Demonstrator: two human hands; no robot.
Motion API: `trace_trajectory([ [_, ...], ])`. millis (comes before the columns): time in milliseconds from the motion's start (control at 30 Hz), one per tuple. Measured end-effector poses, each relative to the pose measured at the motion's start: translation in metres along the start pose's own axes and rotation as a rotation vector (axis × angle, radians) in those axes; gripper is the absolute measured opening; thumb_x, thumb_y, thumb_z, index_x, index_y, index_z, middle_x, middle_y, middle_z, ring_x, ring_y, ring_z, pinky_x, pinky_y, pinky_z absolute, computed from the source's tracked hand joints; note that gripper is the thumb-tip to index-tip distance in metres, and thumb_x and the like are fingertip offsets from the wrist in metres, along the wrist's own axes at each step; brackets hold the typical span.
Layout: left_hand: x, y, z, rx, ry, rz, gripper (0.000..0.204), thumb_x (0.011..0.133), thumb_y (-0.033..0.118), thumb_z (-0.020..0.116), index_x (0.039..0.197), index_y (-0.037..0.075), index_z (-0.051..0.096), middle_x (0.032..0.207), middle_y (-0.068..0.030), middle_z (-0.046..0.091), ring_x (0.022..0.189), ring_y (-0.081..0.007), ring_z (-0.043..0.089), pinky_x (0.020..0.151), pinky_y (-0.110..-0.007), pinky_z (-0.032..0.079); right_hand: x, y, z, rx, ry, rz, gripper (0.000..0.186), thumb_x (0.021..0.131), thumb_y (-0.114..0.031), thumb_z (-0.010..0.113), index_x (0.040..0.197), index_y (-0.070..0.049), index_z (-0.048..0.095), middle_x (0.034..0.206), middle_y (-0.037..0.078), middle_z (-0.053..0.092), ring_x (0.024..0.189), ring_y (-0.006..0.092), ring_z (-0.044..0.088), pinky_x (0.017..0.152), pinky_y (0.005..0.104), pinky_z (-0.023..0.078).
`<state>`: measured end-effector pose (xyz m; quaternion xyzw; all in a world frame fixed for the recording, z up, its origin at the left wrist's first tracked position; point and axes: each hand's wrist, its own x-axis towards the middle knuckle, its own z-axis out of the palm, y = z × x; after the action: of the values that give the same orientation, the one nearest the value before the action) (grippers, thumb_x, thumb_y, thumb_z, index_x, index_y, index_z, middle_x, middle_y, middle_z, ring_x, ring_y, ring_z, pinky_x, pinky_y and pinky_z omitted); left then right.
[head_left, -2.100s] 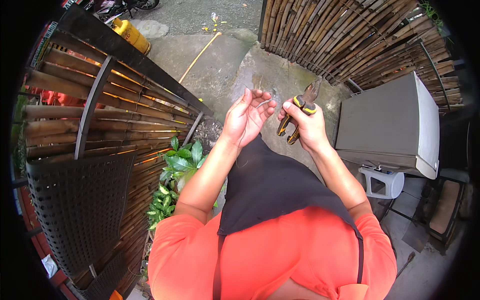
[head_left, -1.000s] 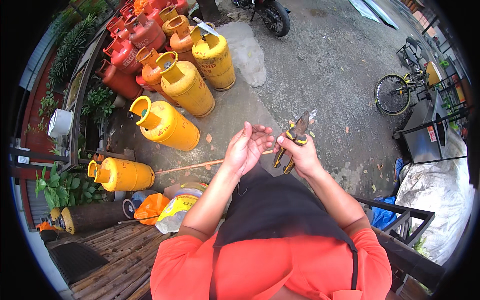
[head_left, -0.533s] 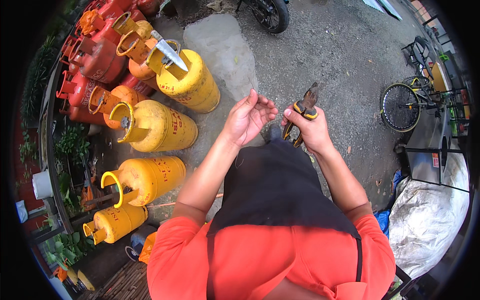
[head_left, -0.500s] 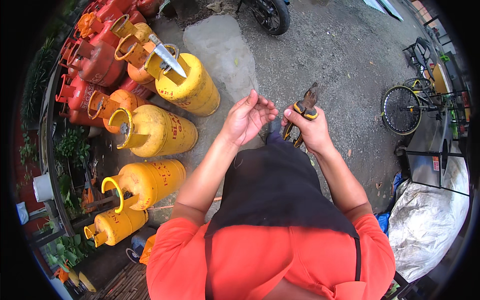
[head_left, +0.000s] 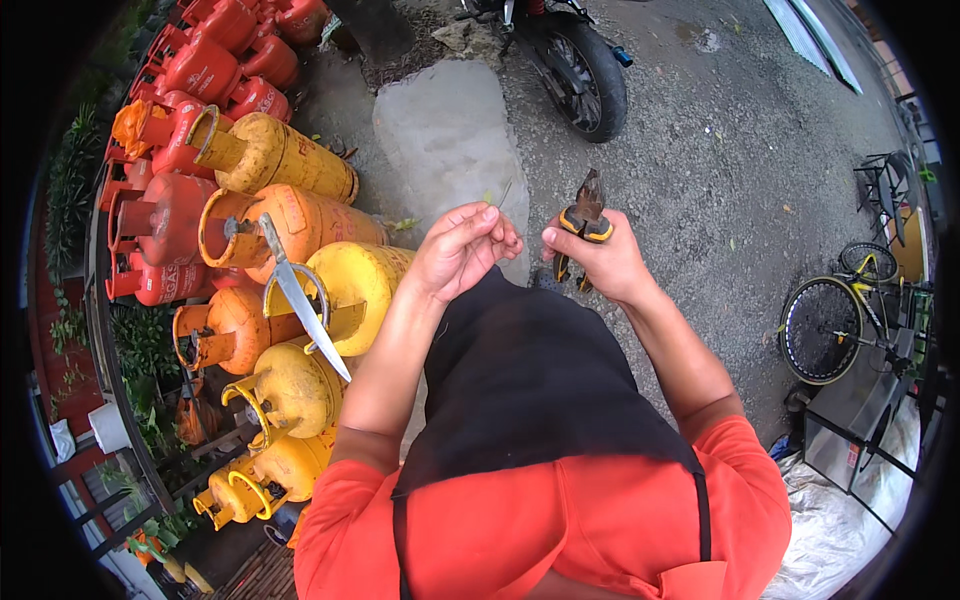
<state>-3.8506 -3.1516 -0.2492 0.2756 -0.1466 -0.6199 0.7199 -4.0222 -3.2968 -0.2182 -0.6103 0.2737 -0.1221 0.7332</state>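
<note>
Pliers (head_left: pixel 588 203), 1 pair; gripped by curled right hand (head_left: pixel 612 262); head projected beyond thumb | thin strand (head_left: pixel 504 193); pinched by half-curled left hand (head_left: pixel 458 250), extended past fingertips

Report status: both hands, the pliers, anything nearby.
Right hand gripping pliers, nose pointing forward. Left hand pinching a thin strand. Knife resting on yellow cylinder, left of both hands.

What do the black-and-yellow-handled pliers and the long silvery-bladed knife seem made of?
Pliers: likely tarnished steel, going by the dull brown head; grips possibly rubber or plastic, judging by their two-tone colouring. Knife: probably bare steel, its blade smooth and bright; handle unclear.
</note>
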Motion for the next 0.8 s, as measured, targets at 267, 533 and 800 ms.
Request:
trace_trajectory([
  [267,0.209,0.109,-0.140,-0.045,-0.153,-0.151,0.022,0.101,0.016,0.054,0.091,0.000,0.065,0.093,-0.0143,0.067,0.086,-0.0235,0.064,0.077,-0.034,0.051,0.243,-0.024,-0.025,-0.160,0.046,0.080,0.012,0.091,-0.009,0.072,0.089,0.002,0.069,0.078,0.005,0.070,0.073,0.0108,0.065,0.067,0.0266,0.051],
  [533,0.436,0.173,-0.489,1.148,0.500,-0.349,0.034,0.101,0.000,0.041,0.133,0.007,0.050,0.119,-0.0212,0.068,0.066,-0.0172,0.071,0.056,-0.029,0.054,0.542,0.098,-0.059,-0.383,0.503,0.327,0.024,0.088,-0.019,0.076,0.095,0.003,0.068,0.080,0.007,0.069,0.074,0.0121,0.061,0.069,0.0323,0.050],
  [800,0.537,0.097,-0.891,1.898,0.649,-0.396,0.015,0.094,0.013,0.060,0.105,0.002,0.058,0.092,-0.0251,0.071,0.092,-0.0454,0.067,0.079,-0.052,0.052,0.754,0.348,-0.128,-0.454,0.639,0.293,0.027,0.087,-0.021,0.078,0.094,0.004,0.069,0.080,0.014,0.071,0.073,0.0161,0.065,0.068,0.0329,0.051],
])
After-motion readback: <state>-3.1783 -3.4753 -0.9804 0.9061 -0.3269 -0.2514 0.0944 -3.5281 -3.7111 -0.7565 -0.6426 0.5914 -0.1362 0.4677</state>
